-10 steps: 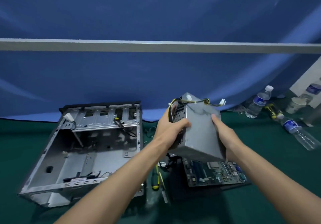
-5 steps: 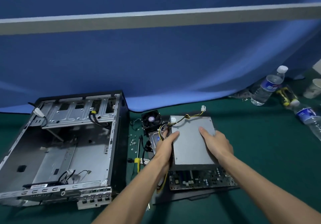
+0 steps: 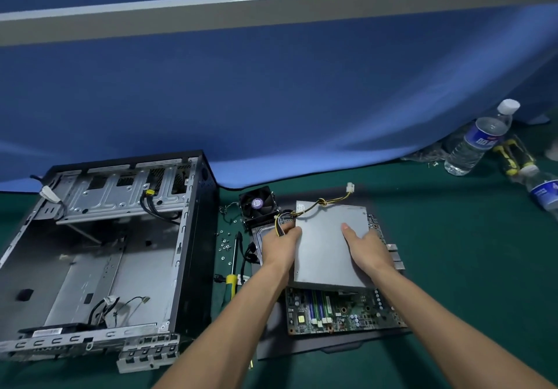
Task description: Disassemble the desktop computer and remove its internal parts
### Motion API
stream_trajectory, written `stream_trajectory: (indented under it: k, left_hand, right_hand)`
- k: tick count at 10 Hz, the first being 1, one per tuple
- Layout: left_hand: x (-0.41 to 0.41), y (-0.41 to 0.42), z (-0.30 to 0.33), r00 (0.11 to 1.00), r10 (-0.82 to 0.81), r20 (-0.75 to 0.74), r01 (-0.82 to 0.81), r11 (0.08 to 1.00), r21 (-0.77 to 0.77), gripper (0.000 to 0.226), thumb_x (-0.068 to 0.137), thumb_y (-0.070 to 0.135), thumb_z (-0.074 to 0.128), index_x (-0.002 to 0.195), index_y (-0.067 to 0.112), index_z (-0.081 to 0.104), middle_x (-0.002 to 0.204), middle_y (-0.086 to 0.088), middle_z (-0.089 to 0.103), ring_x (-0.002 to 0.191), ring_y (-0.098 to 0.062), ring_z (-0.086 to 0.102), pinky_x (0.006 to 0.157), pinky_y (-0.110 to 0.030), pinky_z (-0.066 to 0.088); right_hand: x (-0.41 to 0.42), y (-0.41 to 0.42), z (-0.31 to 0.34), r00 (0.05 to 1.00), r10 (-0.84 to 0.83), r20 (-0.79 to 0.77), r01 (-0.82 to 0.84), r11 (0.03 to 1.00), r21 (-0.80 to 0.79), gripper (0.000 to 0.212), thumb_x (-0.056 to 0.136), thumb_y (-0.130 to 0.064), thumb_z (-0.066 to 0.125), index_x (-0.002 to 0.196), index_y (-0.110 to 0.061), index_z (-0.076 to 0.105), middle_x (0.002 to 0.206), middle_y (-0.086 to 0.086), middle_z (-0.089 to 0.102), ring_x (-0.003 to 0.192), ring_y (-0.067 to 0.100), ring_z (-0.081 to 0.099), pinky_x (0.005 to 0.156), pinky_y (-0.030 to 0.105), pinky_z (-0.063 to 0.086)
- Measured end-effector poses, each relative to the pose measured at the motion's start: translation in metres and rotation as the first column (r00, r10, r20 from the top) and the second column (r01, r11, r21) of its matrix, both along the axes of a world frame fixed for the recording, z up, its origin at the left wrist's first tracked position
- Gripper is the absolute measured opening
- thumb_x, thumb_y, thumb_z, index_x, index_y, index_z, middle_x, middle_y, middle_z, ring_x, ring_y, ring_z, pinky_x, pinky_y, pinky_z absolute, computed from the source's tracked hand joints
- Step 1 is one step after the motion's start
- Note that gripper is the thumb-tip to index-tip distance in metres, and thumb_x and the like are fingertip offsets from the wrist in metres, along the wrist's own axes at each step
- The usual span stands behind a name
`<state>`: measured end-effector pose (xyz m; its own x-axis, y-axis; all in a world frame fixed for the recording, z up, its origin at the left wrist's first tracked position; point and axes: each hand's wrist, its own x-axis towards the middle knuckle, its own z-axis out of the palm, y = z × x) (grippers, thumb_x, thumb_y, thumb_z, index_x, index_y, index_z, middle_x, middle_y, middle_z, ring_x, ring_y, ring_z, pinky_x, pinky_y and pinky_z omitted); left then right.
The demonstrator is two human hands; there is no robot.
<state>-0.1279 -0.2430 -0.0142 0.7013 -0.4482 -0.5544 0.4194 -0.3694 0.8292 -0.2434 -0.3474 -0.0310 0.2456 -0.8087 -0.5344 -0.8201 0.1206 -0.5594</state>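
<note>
We note a grey metal power supply [image 3: 327, 246] lying flat across the far half of a green motherboard [image 3: 338, 313], yellow-black cables [image 3: 314, 206] trailing from its far corner, an emptied computer case [image 3: 99, 255] open on its side well left, its own loose wires inside

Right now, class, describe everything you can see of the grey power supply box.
The power supply box is a plain grey metal case lying flat, broad face up, on the far part of the motherboard. A yellow and black cable bundle leaves its far left corner, loops over the top and ends in a small white connector. The left hand grips its left edge; the right hand rests flat on its top right.
</note>
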Motion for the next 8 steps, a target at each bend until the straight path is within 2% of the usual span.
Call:
stream_trajectory:
  k: [1,2,3,4,5,6,7,8]
  left_hand:
    - [-0.003,0.001,-0.005,0.995,-0.025,0.099,0.018,0.998,0.066,0.020,0.083,0.013,0.065,0.064,0.017,0.060,0.061,0.002,0.054,0.065,-0.018,0.048,0.064,-0.026,0.042]
    - [-0.001,0.003,-0.008,0.995,-0.050,0.088,0.042,0.995,0.092,0.018,0.080,0.020,0.072,0.070,0.011,0.061,0.068,-0.003,0.058,0.070,-0.021,0.053,0.081,-0.038,0.051]
    - [0.003,0.006,-0.007,0.994,-0.066,0.083,0.058,0.993,0.104,0.034,0.076,0.026,0.076,0.097,0.004,0.063,0.088,-0.009,0.066,0.085,-0.027,0.061,0.090,-0.043,0.051]
    - [0.004,0.012,-0.005,0.985,-0.115,0.125,0.097,0.985,0.144,0.066,0.077,0.031,0.075,0.130,0.004,0.047,0.118,-0.014,0.062,0.109,-0.034,0.059,0.097,-0.047,0.046]
    - [0.008,0.020,-0.002,0.968,-0.152,0.199,0.109,0.972,0.210,0.061,0.082,0.032,0.070,0.132,0.008,0.045,0.121,-0.010,0.056,0.108,-0.029,0.056,0.096,-0.038,0.045]
    - [0.012,0.035,0.007,0.948,-0.183,0.262,0.113,0.959,0.261,0.031,0.087,0.031,0.064,0.110,0.011,0.057,0.105,-0.008,0.059,0.093,-0.024,0.056,0.079,-0.028,0.042]
    - [0.021,0.050,0.020,0.912,-0.250,0.325,0.151,0.942,0.301,0.019,0.091,0.030,0.059,0.087,0.011,0.062,0.088,-0.011,0.065,0.078,-0.025,0.058,0.076,-0.033,0.048]
    - [0.031,0.077,0.031,0.794,-0.409,0.450,0.182,0.866,0.466,0.021,0.092,0.027,0.053,0.081,0.013,0.064,0.082,-0.007,0.067,0.079,-0.023,0.062,0.070,-0.031,0.047]
  right_hand:
    - [-0.002,-0.008,0.001,0.998,0.058,0.022,-0.059,0.997,0.051,0.082,0.095,-0.057,0.034,0.148,0.000,0.011,0.151,0.018,0.031,0.136,0.034,0.033,0.108,0.042,0.029]
    - [-0.007,-0.008,-0.002,0.998,0.055,0.001,-0.055,0.997,0.047,0.080,0.094,-0.060,0.032,0.146,-0.002,0.014,0.149,0.017,0.034,0.134,0.034,0.036,0.104,0.042,0.032]
    - [-0.007,0.002,-0.004,0.999,0.038,-0.036,-0.041,0.995,-0.087,0.076,0.093,-0.062,0.032,0.142,-0.006,0.018,0.141,0.017,0.044,0.122,0.036,0.048,0.085,0.041,0.040]
    - [-0.008,0.015,-0.002,0.999,0.022,-0.043,-0.034,0.950,-0.312,0.068,0.093,-0.056,0.040,0.140,-0.011,0.021,0.139,0.014,0.042,0.112,0.037,0.053,0.071,0.037,0.038]
    - [-0.008,0.023,0.004,0.994,0.080,-0.069,-0.101,0.906,-0.411,0.066,0.093,-0.050,0.045,0.143,-0.015,0.020,0.138,0.013,0.037,0.113,0.034,0.051,0.076,0.039,0.045]
    - [-0.009,0.032,0.012,0.976,0.153,-0.153,-0.205,0.881,-0.427,0.065,0.094,-0.050,0.044,0.144,-0.016,0.020,0.138,0.014,0.033,0.118,0.031,0.045,0.084,0.039,0.045]
    - [-0.008,0.039,0.017,0.939,0.202,-0.277,-0.312,0.837,-0.450,0.060,0.095,-0.051,0.040,0.142,-0.016,0.028,0.143,0.014,0.029,0.126,0.030,0.037,0.100,0.039,0.037]
    - [-0.006,0.044,0.025,0.922,0.237,-0.307,-0.363,0.804,-0.470,0.055,0.095,-0.050,0.039,0.138,-0.015,0.038,0.143,0.011,0.033,0.126,0.028,0.036,0.103,0.038,0.033]
